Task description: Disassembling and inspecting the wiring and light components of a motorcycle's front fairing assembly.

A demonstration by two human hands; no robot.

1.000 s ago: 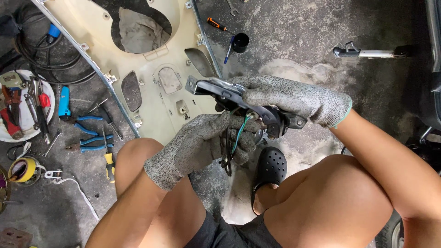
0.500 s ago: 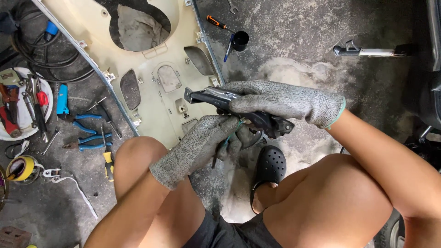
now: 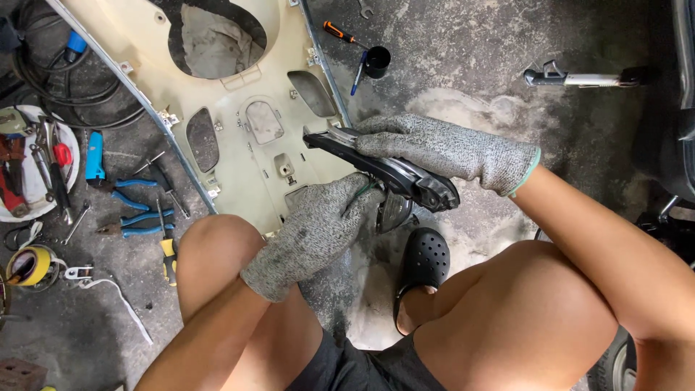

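Seated figure working over a concrete floor [image 3: 463, 43]. The right hand [image 3: 441, 148], gloved, is closed along the top of a black plastic assembly [image 3: 394, 170] held above the lower edge of a cream door panel [image 3: 239, 137]. The left hand [image 3: 318, 228], gloved, grips from beneath, where a green wire [image 3: 368, 190] emerges. The step appears to be handling the wiring on the underside; steady support from above seems needed. Blue-handled pliers [image 3: 141, 217] lie near.
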